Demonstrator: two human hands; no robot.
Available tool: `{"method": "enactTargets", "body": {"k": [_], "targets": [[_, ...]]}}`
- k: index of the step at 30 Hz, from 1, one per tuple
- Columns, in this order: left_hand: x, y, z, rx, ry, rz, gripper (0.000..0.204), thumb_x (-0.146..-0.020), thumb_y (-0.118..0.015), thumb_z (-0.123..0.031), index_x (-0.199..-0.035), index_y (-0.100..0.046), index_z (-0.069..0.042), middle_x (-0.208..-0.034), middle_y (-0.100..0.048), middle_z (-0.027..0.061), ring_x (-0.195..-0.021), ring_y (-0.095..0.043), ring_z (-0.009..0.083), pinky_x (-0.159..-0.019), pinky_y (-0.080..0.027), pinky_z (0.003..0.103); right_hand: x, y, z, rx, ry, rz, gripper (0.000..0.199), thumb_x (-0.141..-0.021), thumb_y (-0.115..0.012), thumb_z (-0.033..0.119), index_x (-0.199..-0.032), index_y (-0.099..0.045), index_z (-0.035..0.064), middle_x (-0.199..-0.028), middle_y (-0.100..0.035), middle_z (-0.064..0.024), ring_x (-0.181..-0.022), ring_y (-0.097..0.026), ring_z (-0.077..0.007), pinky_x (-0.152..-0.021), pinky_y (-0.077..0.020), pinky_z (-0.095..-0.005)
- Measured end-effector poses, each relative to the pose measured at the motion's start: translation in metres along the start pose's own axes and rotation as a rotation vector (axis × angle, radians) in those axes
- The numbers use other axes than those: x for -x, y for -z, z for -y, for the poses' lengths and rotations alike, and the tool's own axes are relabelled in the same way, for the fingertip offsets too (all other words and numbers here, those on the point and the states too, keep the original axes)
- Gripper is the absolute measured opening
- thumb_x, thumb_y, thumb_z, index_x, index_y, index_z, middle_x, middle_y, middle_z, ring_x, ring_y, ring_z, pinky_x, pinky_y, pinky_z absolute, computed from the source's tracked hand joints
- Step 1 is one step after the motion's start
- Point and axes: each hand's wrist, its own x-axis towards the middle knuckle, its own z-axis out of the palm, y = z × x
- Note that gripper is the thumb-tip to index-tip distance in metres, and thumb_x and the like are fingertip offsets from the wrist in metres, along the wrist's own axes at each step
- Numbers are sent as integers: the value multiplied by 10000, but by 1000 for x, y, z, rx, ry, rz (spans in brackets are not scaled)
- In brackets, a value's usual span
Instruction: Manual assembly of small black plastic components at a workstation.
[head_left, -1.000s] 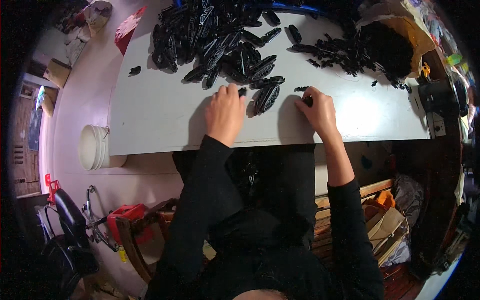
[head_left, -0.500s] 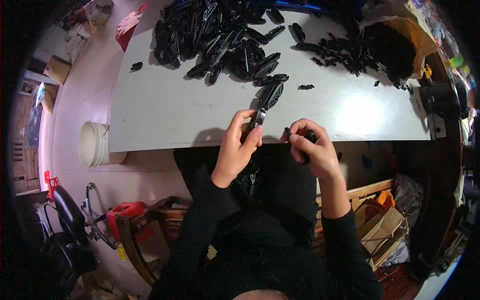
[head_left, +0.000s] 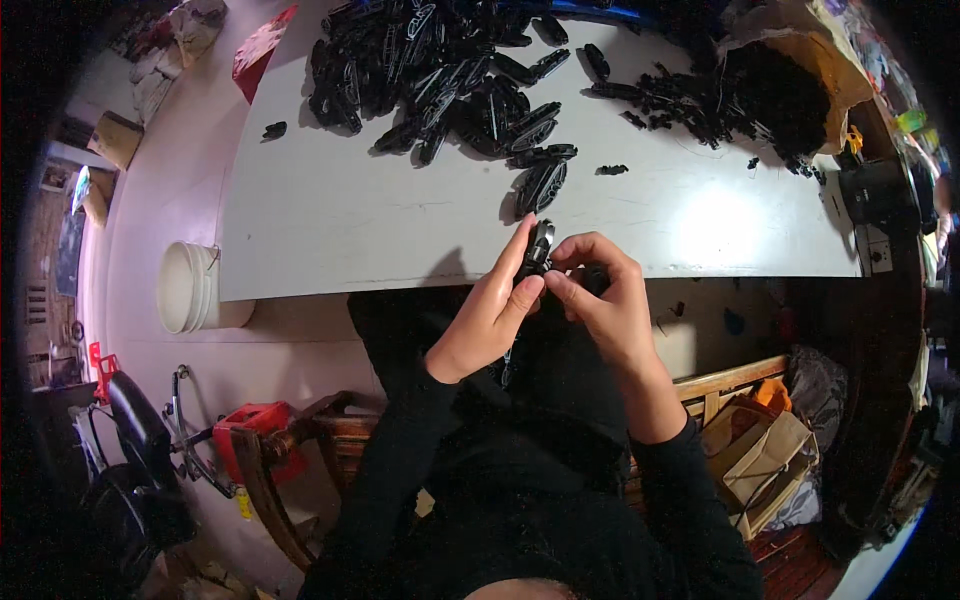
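My left hand (head_left: 485,315) is closed around a glossy black plastic part (head_left: 541,242), a long rounded shape held upright at the table's front edge. My right hand (head_left: 612,305) meets it from the right, its thumb and forefinger pinched at the part's lower end. A dark piece (head_left: 595,279) shows inside the curled right fingers; its exact kind is hard to make out. Just beyond my hands, a black oval part (head_left: 541,188) with a ribbed face lies on the table.
Many similar black oval parts (head_left: 440,90) are heaped at the back of the white table (head_left: 340,225). Small black pieces (head_left: 680,100) spill from a brown bag (head_left: 848,75) at the back right. One small black clip-like piece (head_left: 611,170) lies alone. A white bucket (head_left: 185,288) stands at left.
My hands have come together: the right moved left to the part in my left hand, and the left moved slightly right, its fingers straightening along the part.
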Motion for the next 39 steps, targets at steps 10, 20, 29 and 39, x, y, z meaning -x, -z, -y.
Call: {"method": "enactTargets", "body": {"k": [10,20,29,39], "targets": [[-2,0,16,-412,-349,-18,580,-951,-403,-147,-1406,-84,18,-1402,-259,259,-1317,-268,320,-1043,-242,344,3,-1,-3,0,4,-38,138,-766,-666,15,-859,-564,17,-696,-545,19,-536,-442,-20,-457,-337,-160],[6,-7,10,-156,-130,-31,530,-937,-425,-123,-1414,-201,-61,-829,-477,64,-712,-427,125,-680,-396,244,-1,-7,-14,95,296,-246,150,-779,-683,96,-827,-563,21,-669,-539,11,-516,-432,-29,-445,-326,-174],[-36,-5,14,-380,-339,14,586,-915,-513,-300,-1398,-266,-77,-735,-456,15,-601,-406,76,-559,-379,224,-7,27,-28,-502,-171,-198,187,-830,-612,225,-815,-546,50,-636,-538,-25,-517,-481,-94,-456,-364,-224],[-109,1,17,-1499,-413,-525,283,-703,-710,-208,-825,-502,-60,-889,-475,77,-842,-521,239,-640,-484,340,-106,76,-43,881,342,-288,142,-724,-614,61,-863,-600,34,-816,-608,-103,-683,-600,-230,-623,-470,-334]]}}
